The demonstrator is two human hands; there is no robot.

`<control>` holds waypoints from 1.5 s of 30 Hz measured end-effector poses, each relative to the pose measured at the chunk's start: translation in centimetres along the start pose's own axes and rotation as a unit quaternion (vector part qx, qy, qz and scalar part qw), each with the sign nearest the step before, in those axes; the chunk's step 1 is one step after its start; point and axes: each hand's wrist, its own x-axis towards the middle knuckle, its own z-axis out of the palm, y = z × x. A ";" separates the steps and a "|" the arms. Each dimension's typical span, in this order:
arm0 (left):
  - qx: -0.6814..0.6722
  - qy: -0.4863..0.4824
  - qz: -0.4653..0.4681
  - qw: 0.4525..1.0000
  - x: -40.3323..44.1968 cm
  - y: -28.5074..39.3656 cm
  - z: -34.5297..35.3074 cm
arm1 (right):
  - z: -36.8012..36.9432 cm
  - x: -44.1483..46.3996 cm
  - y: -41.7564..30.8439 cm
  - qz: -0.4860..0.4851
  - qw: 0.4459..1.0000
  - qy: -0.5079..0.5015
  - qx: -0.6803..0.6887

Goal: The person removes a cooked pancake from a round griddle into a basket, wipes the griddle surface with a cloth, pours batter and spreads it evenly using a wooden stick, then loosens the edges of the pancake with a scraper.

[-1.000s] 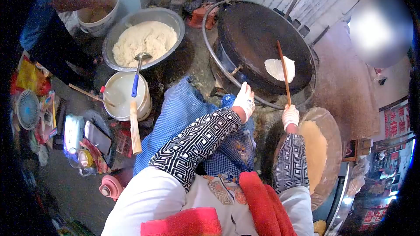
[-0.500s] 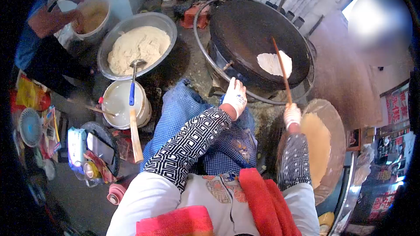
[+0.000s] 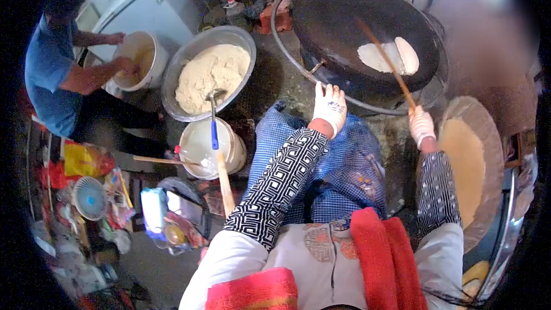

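My right hand, in a white glove, is closed around a thin wooden stick. The stick reaches forward over a round dark griddle and crosses a thin pale pancake near its front right. Right of the stick, the pancake's edge shows as a raised or folded flap. My left hand, also gloved, is by my knee at the metal ring around the griddle. Its fingers are stretched out and hold nothing; whether they touch the ring I cannot tell.
A metal basin of pale dough stands front left, with a blue-handled ladle across a white bucket. A co-worker reaches into another bucket. A large round tray of tan batter or flour lies right.
My view has swung left, bringing the co-worker further into sight. The pancake, flat before, now has its right part raised or folded beside the stick. My left hand remains by the griddle ring.
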 end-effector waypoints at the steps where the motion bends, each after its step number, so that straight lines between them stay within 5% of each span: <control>1: -0.003 -0.003 0.000 1.000 0.0 0.2 -0.4 | 1.3 0.2 2.2 0.023 1.000 0.001 0.012; 5: -0.005 0.015 -0.009 1.000 0.4 -0.9 1.9 | 0.6 1.7 3.3 0.056 0.998 0.018 0.002; 7: 0.004 0.010 -0.014 1.000 0.6 -1.5 1.8 | 0.9 1.1 2.7 0.075 0.988 -0.009 0.131; 9: 0.013 0.027 -0.019 0.999 0.2 -1.8 0.7 | 1.7 1.1 4.4 0.041 0.999 0.014 -0.025; 14: 0.008 -0.016 -0.053 0.998 0.4 -2.7 0.0 | 2.1 1.7 5.0 0.013 0.997 0.079 -0.016; 17: 0.035 -0.017 -0.066 0.997 0.3 -4.0 0.5 | -0.2 -1.4 2.6 0.006 0.998 -0.065 -0.017; 19: 0.023 -0.064 -0.085 0.994 -0.3 -3.8 -3.1 | -1.1 -0.8 4.9 0.127 0.989 -0.074 0.026; 21: 0.025 -0.091 -0.104 0.990 0.3 -4.6 -3.1 | -0.5 0.2 6.0 0.133 0.987 -0.061 0.072; 23: 0.042 -0.066 -0.127 0.989 0.1 -4.0 -4.8 | -0.5 -0.7 5.0 0.048 0.999 0.001 0.004; 24: 0.039 0.015 -0.091 0.995 0.0 -3.5 -3.7 | -0.9 -1.2 4.2 0.012 1.000 0.002 -0.011; 26: -0.008 0.028 -0.041 0.999 0.3 -0.8 -5.3 | 0.0 -0.5 4.7 -0.004 1.000 -0.020 0.005; 29: -0.025 -0.055 0.033 0.998 -0.2 4.8 -5.6 | 0.4 0.8 4.9 0.033 0.999 -0.005 0.033; 31: 0.005 0.070 0.022 0.997 -0.8 6.4 -0.4 | 0.1 1.6 4.0 0.016 1.000 0.020 0.017; 33: 0.020 0.026 0.029 0.999 -1.1 5.9 -0.5 | 1.4 1.6 4.0 -0.056 0.997 0.057 -0.001; 37: 0.020 0.032 0.029 0.999 -1.5 4.5 -0.9 | 3.5 3.3 8.4 0.013 0.997 0.036 -0.063; 40: 0.007 0.018 0.019 1.000 -1.4 3.6 -1.9 | 0.0 2.8 4.9 0.023 1.000 -0.001 -0.010; 42: 0.009 0.004 0.010 1.000 -1.0 3.0 -2.9 | -0.4 1.8 4.5 -0.048 0.998 -0.028 -0.020; 44: 0.020 0.009 0.011 1.000 -1.0 2.8 -2.4 | 1.5 2.2 6.8 -0.006 0.997 0.046 -0.061; 45: 0.032 0.001 0.010 0.999 -0.9 2.4 -2.5 | 1.2 3.3 7.3 0.036 0.998 0.006 -0.042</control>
